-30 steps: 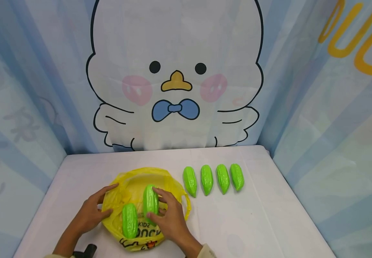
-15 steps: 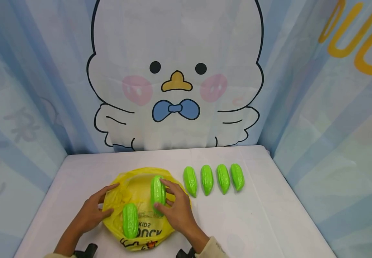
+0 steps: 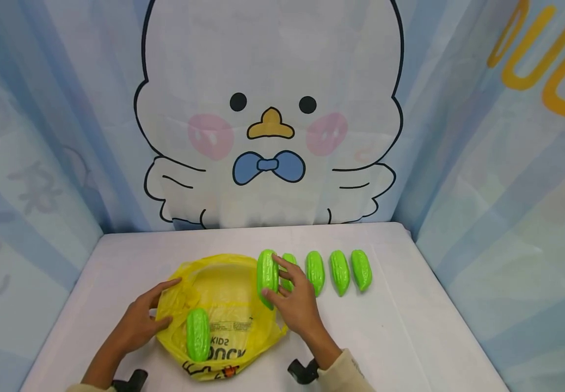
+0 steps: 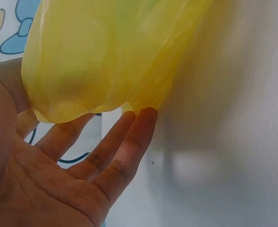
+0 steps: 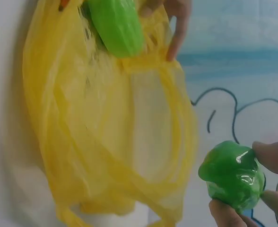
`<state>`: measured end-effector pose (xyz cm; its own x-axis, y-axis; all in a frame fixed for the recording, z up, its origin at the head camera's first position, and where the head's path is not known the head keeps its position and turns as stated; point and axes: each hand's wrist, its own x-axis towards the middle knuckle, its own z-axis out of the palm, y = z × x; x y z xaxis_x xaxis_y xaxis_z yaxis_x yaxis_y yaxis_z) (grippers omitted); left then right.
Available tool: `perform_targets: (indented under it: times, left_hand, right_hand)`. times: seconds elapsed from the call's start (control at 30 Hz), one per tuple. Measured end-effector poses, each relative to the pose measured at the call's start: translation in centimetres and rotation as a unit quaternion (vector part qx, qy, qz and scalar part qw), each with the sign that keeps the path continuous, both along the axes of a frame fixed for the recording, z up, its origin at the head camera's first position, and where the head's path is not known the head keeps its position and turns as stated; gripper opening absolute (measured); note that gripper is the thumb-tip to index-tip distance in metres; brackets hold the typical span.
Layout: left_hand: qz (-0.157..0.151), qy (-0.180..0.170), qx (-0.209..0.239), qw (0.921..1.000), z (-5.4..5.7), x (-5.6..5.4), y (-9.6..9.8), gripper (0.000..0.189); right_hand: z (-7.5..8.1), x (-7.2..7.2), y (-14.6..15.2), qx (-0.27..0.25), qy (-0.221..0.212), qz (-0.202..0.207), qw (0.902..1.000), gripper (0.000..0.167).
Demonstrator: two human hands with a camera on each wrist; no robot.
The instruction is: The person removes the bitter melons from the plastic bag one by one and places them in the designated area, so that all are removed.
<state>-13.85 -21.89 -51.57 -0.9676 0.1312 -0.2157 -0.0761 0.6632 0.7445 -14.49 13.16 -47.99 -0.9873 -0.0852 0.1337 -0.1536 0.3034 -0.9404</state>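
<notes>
A toy bitter melon (image 3: 267, 279), bright green, glossy and ridged, is pinched between the thumb and fingers of my right hand (image 3: 296, 300), above the right rim of a yellow plastic bag (image 3: 231, 321). End-on, the same melon (image 5: 231, 175) shows in the right wrist view. A second toy bitter melon (image 3: 197, 335) lies in the bag's left half. My left hand (image 3: 141, 316) touches the bag's left edge with its thumb and fingers spread. In the left wrist view the fingers (image 4: 125, 151) stretch out nearly straight under the yellow plastic.
Several more green toy bitter melons (image 3: 339, 273) lie in a row right of the bag; the leftmost (image 3: 289, 264) is partly hidden behind my right hand. They rest on a white-covered table (image 3: 410, 337). A printed cartoon curtain (image 3: 272, 201) encloses the back and sides.
My right hand has lifted the toy bitter melon up and rightward, from over the bag's middle to its right rim. The left hand stays in place on the bag.
</notes>
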Motion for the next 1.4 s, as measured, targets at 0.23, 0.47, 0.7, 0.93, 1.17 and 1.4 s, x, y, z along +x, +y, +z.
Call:
perform_targets:
  times: [0.23, 0.47, 0.7, 0.93, 1.17, 1.4]
  left_hand:
    - [-0.003, 0.000, -0.001, 1.0000, -0.1, -0.1, -0.1, 0.087]
    - [-0.004, 0.006, -0.005, 1.0000, 0.0, -0.1, -0.2, 0.087]
    - [-0.005, 0.007, -0.005, 0.9999, 0.0, -0.3, -0.1, 0.086]
    - [0.001, 0.001, -0.008, 1.0000, 0.1, -0.2, 0.0, 0.087]
    - [0.001, 0.000, -0.006, 1.0000, 0.0, -0.1, -0.1, 0.087]
    - [0.002, 0.001, -0.007, 1.0000, -0.1, 0.0, -0.1, 0.086]
  right_hand:
    - [1.2, -0.9, 2.3, 0.002, -0.006, -0.037, 0.9993, 0.079]
    - [1.8, -1.7, 4.6, -0.004, -0.007, -0.060, 0.9982, 0.077]
    - [2.2, -2.2, 6.9, 0.012, -0.016, -0.081, 0.9965, 0.078]
    - [2.5, -2.8, 9.4, 0.023, -0.019, -0.093, 0.9952, 0.079]
    - [2.7, -3.6, 11.8, 0.032, -0.020, -0.097, 0.9946, 0.078]
    - [2.6, -4.2, 13.9, 0.051, -0.050, -0.113, 0.9911, 0.078]
